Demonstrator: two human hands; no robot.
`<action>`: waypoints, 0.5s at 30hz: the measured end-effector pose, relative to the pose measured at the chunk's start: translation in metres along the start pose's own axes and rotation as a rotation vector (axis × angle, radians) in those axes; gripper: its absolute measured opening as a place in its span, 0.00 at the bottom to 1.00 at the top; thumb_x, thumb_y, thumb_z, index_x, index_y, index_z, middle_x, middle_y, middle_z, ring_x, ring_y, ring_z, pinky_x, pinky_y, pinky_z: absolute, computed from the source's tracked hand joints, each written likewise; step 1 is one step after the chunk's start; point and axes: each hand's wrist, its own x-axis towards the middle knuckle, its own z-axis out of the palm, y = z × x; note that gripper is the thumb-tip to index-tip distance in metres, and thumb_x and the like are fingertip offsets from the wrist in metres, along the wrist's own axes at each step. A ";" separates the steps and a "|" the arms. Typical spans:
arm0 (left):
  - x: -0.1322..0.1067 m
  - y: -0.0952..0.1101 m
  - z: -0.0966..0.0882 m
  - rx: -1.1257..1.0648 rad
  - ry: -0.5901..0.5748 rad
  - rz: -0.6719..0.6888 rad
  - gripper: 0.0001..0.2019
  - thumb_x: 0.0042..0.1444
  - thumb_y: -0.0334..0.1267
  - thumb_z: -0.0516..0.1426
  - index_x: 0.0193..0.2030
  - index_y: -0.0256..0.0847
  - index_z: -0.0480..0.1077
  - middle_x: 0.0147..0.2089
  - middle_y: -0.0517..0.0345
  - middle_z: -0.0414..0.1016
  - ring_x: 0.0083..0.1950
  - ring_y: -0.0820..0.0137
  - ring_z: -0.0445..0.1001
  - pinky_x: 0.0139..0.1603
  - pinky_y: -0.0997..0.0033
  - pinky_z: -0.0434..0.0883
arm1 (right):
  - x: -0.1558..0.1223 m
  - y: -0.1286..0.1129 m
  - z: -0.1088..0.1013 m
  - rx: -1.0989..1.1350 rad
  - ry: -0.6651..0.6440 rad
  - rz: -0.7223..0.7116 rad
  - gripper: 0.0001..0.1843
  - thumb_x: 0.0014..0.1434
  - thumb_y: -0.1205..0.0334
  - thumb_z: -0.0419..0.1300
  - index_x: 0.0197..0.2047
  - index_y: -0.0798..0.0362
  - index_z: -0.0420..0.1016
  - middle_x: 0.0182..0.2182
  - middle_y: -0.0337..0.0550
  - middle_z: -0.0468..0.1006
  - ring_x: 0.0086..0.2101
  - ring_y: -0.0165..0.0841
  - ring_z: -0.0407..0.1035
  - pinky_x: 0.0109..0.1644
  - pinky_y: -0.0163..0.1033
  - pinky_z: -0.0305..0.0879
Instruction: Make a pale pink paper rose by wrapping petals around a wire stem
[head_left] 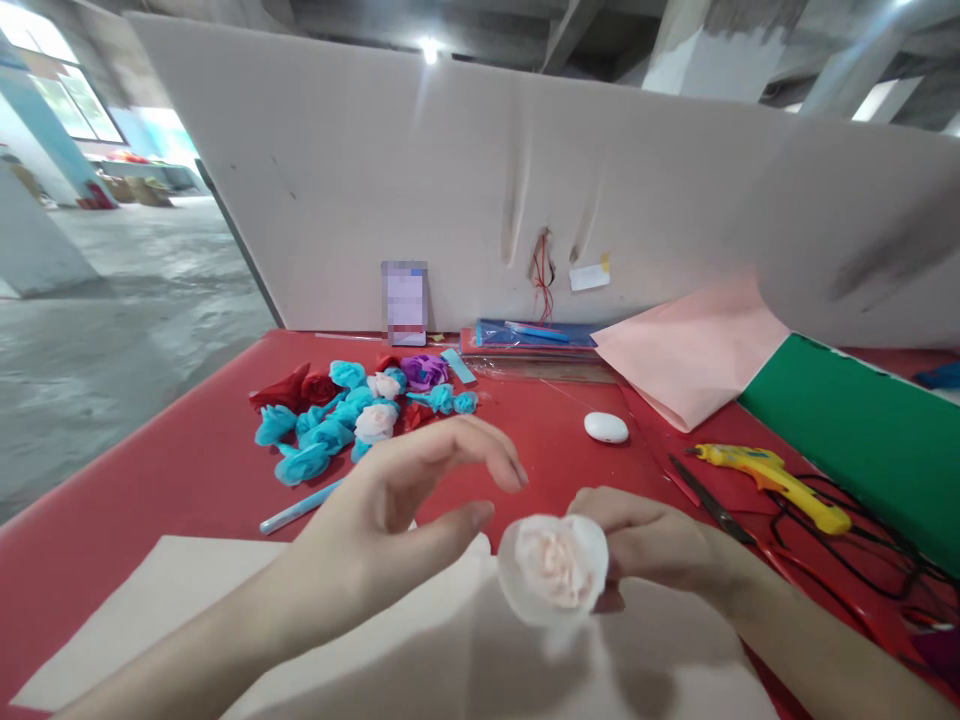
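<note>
My right hand (660,545) is closed around the back of a white paper rose (553,565), holding it up with the petals facing me. Just left of the rose hovers my left hand (409,505), fingers curved and spread, thumb tip close to the rose's rim, holding nothing. Both hands are above a sheet of white paper (187,600) lying on the red table (195,470).
A pile of blue, red, white and purple paper flowers (352,415) lies at the back left, with a light blue pen (296,510) nearer. To the right are a white oval case (605,427), scissors (712,505), a yellow glue gun (780,480), pink paper (690,355) and green paper (862,430).
</note>
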 end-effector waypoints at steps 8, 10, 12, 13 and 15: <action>-0.007 0.015 0.003 0.586 0.200 0.381 0.12 0.52 0.30 0.59 0.41 0.49 0.65 0.38 0.62 0.71 0.43 0.66 0.68 0.53 0.63 0.62 | 0.008 0.001 0.019 0.240 0.132 -0.021 0.17 0.58 0.55 0.54 0.22 0.55 0.58 0.18 0.31 0.52 0.18 0.22 0.44 0.22 0.33 0.39; -0.007 0.016 0.005 0.697 0.217 0.387 0.10 0.52 0.31 0.59 0.39 0.48 0.65 0.36 0.62 0.72 0.42 0.66 0.68 0.51 0.62 0.62 | 0.008 -0.001 0.025 0.303 0.177 -0.034 0.16 0.59 0.57 0.55 0.23 0.56 0.59 0.18 0.30 0.52 0.18 0.22 0.43 0.22 0.33 0.39; -0.007 0.017 0.006 0.762 0.247 0.407 0.09 0.52 0.32 0.60 0.35 0.48 0.64 0.33 0.63 0.71 0.40 0.67 0.68 0.52 0.62 0.61 | 0.008 -0.002 0.030 0.331 0.215 -0.046 0.14 0.58 0.59 0.55 0.24 0.56 0.61 0.18 0.30 0.52 0.19 0.23 0.43 0.22 0.33 0.39; -0.006 0.017 0.007 0.783 0.262 0.419 0.08 0.52 0.32 0.60 0.33 0.47 0.64 0.31 0.64 0.71 0.39 0.67 0.68 0.53 0.61 0.61 | 0.008 -0.002 0.032 0.334 0.232 -0.051 0.14 0.58 0.60 0.55 0.24 0.56 0.61 0.18 0.31 0.53 0.19 0.23 0.43 0.22 0.33 0.39; -0.005 0.017 0.008 0.814 0.289 0.427 0.09 0.51 0.33 0.61 0.30 0.46 0.62 0.29 0.65 0.69 0.36 0.68 0.67 0.54 0.60 0.60 | 0.007 -0.001 0.037 0.316 0.273 -0.064 0.14 0.59 0.60 0.55 0.24 0.56 0.62 0.18 0.32 0.53 0.19 0.23 0.43 0.22 0.34 0.38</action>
